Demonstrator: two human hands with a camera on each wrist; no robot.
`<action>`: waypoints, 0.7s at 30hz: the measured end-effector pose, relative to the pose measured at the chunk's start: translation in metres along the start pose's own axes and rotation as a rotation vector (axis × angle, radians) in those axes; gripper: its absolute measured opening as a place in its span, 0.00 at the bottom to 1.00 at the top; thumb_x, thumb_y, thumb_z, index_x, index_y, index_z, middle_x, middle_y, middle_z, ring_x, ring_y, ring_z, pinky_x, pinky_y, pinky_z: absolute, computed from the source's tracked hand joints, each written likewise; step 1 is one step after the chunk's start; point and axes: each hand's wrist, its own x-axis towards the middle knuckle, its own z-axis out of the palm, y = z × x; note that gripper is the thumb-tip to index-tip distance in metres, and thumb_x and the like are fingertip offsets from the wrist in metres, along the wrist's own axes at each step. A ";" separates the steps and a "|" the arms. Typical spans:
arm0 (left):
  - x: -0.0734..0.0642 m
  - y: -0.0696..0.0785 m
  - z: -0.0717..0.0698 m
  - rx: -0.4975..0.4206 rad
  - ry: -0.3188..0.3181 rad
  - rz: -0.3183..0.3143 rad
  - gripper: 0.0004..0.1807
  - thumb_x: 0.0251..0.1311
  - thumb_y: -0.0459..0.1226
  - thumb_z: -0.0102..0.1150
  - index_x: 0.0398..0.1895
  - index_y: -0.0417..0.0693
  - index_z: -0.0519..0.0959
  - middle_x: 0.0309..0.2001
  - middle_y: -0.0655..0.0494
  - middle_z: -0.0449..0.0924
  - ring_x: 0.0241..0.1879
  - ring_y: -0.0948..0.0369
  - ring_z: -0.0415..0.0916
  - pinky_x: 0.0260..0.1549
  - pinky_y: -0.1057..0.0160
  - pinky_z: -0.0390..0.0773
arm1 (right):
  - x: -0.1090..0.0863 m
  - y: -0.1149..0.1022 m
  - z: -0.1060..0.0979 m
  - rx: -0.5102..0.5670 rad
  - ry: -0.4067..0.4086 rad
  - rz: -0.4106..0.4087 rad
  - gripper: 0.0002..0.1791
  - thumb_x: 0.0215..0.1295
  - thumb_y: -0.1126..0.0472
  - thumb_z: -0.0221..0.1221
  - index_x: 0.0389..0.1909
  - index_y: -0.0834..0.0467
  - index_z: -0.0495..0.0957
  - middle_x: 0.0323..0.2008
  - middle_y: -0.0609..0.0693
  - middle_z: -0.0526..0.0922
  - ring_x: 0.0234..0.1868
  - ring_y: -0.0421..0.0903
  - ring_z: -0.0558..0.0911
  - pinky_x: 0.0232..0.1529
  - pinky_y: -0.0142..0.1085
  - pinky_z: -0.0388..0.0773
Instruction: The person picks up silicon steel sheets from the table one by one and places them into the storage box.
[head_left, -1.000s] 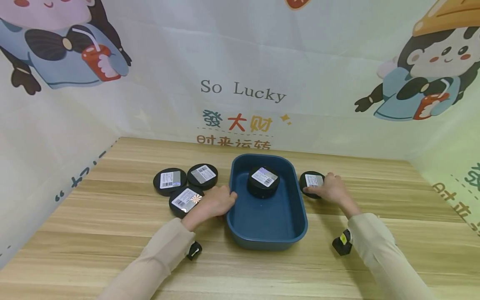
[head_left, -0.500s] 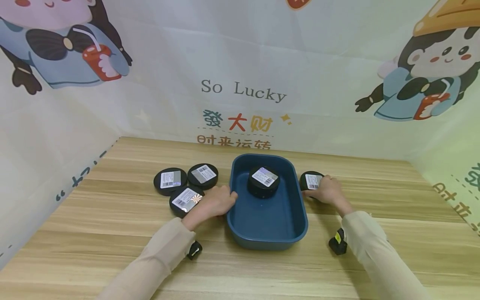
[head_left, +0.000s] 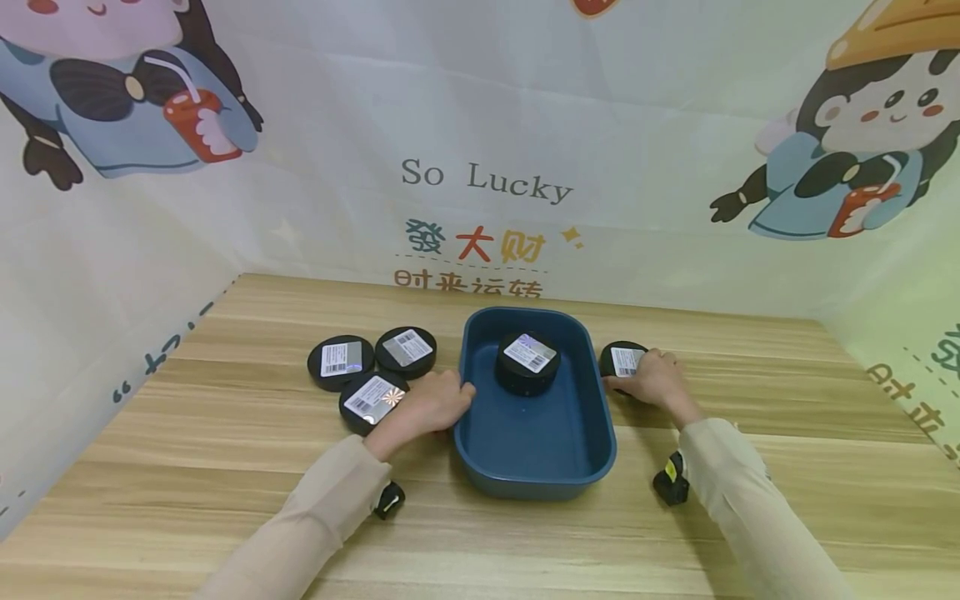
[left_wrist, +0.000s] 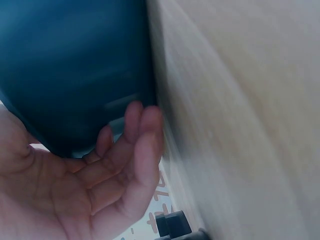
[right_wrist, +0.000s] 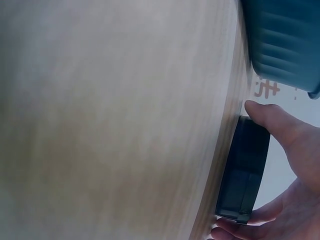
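My left hand [head_left: 435, 402] holds the left rim of a deep blue plastic bin [head_left: 528, 446], thumb over the edge. In the left wrist view its fingers [left_wrist: 145, 145] lie against the outer wall, near the tabletop. A flat black round case [head_left: 624, 360] with a white-and-silver label lies right of the bin. My right hand [head_left: 656, 380] grips this case, and the right wrist view shows the thumb at one side and fingers at the other, round the black case [right_wrist: 245, 170]. Inside the bin, toward the back, sits another labelled black round case [head_left: 527, 362].
Three similar black cases, one at the back left [head_left: 341, 362], one nearer the bin [head_left: 406, 350] and one in front [head_left: 371, 403], cluster left of the bin. Behind the wooden table [head_left: 525, 550] hangs a printed cloth [head_left: 322, 200], which also closes both sides.
My right hand has shifted slightly, its thumb moving from the case's top label to its near side. The left hand and bin stay where they were.
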 end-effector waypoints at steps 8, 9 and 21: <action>0.001 -0.001 0.001 -0.009 0.000 0.001 0.16 0.61 0.39 0.38 0.22 0.40 0.72 0.18 0.48 0.69 0.11 0.58 0.69 0.15 0.65 0.66 | 0.000 0.001 -0.001 -0.005 -0.004 0.001 0.44 0.51 0.45 0.59 0.47 0.83 0.58 0.40 0.74 0.66 0.45 0.65 0.65 0.45 0.51 0.65; 0.001 -0.001 0.001 -0.010 -0.001 0.000 0.16 0.61 0.39 0.38 0.22 0.40 0.72 0.18 0.48 0.69 0.11 0.58 0.69 0.15 0.65 0.66 | 0.000 0.001 -0.001 0.000 -0.002 0.003 0.44 0.50 0.45 0.59 0.47 0.83 0.57 0.40 0.74 0.66 0.45 0.65 0.65 0.44 0.50 0.65; 0.001 -0.001 0.001 -0.011 -0.009 -0.009 0.16 0.61 0.39 0.38 0.21 0.40 0.71 0.17 0.49 0.69 0.10 0.59 0.68 0.14 0.65 0.66 | 0.000 0.004 -0.002 0.016 0.009 0.010 0.46 0.46 0.45 0.61 0.46 0.84 0.56 0.39 0.73 0.66 0.42 0.64 0.67 0.41 0.48 0.68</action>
